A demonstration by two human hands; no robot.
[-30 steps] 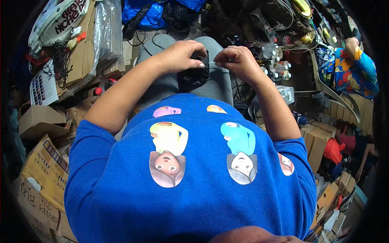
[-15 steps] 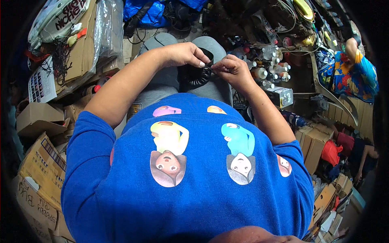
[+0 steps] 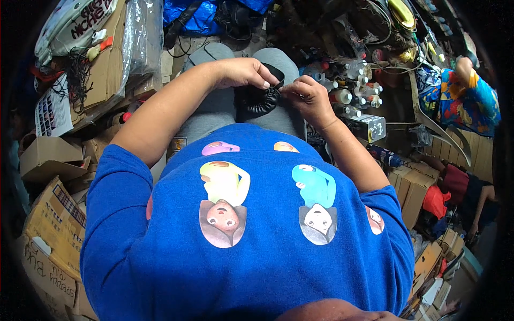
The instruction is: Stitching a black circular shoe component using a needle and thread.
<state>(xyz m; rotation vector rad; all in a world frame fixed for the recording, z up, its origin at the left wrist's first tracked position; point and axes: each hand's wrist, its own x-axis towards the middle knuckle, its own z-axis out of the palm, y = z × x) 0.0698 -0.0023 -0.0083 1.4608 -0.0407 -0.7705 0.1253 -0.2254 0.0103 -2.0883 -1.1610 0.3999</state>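
Observation:
A glossy black piece with a ribbed, puckered edge (image 3: 262, 107), shaped like a shoe upper, rests over my lap between my grey-clad knees (image 3: 209, 109). From its left, my left hand (image 3: 244, 73) grips the upper rim, thumb and fingers closed on the dark band. At the right edge, my right hand (image 3: 308, 96) is closed in a pinch, its fingertips touching the puckers. Whether a needle or thread is also between those fingers is too small to tell. Part of the piece's far side is hidden by my left fingers.
Several capped bottles (image 3: 358, 88) and a metal can (image 3: 373, 127) stand right of my knees. Cardboard and plastic sheeting (image 3: 144, 45) lean at the left, above an open carton (image 3: 53, 158). Blue sheeting (image 3: 201, 18) lies ahead. Another person's colourful sleeve (image 3: 482, 99) shows far right.
My right hand has shifted slightly, its fingers still pinched at the black piece's edge. The piece has tilted a little; my left hand keeps its grip.

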